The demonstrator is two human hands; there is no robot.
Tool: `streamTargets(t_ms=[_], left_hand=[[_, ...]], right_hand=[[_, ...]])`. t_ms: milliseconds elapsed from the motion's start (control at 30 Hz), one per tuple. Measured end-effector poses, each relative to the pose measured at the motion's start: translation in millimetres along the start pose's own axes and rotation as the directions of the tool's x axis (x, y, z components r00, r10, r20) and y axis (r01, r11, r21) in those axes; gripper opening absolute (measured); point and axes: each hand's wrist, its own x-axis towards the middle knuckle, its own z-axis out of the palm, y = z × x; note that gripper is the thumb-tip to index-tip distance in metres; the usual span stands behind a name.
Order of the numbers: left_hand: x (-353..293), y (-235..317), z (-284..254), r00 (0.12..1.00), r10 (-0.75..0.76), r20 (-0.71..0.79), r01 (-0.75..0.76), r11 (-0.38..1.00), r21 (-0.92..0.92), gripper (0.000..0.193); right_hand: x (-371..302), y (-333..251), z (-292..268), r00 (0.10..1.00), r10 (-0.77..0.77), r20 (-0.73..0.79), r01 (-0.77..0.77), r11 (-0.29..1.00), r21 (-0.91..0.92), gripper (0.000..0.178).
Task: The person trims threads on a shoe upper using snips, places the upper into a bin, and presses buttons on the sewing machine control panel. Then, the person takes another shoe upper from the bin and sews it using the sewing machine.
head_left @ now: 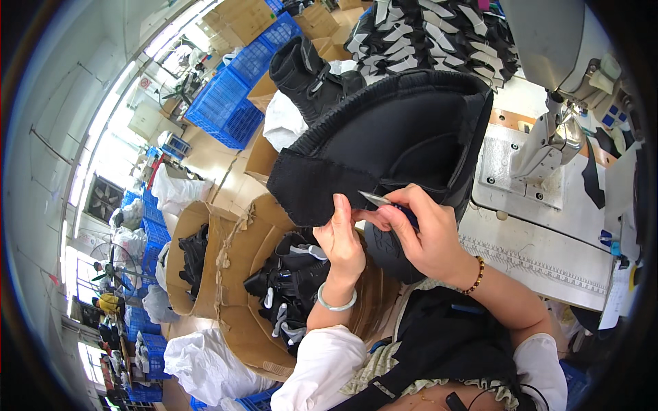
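Observation:
A large black padded boot upper (336, 137) is held up in front of me, its open inside facing me. My left hand (340, 243) pinches the lower edge of its flap (308, 188), thumb pointing up. My right hand (433, 236) is closed around what look like thread snips (374, 198), with a silver pointed tip and a dark blue handle. The tip lies close to the flap's edge, just right of my left thumb. Whether the blades touch a thread is too small to tell.
At the right stands an industrial sewing machine (548, 137) on a white table with a ruler strip (534, 264). Black and grey cut pieces (432, 34) lie piled behind. A finished black boot (308, 79) stands at the back. Below left, a cardboard box (257, 342) holds black parts.

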Motion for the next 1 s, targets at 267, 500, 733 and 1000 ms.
streamTargets(t_ms=[267,500,733,1000], left_hand=[[-1,-7,-5,0.992,-0.094,-0.083,0.094,0.996,-0.003,0.037],[1,-10,-8,0.997,-0.07,-0.042,0.073,0.995,0.073,0.03],[3,-2,5,0.995,0.048,-0.086,-0.007,0.907,0.421,0.013],[-2,0,11,0.987,0.142,-0.081,-0.037,0.677,0.735,0.038]], right_hand=[[-11,-4,-10,0.955,0.28,-0.095,-0.22,0.888,0.403,0.017],[-37,1,-64,0.996,0.074,-0.048,-0.055,0.949,0.309,0.026],[-88,32,-147,0.892,0.443,-0.088,-0.403,0.692,-0.599,0.027],[-116,54,-196,0.892,0.436,-0.124,-0.357,0.509,-0.783,0.038]])
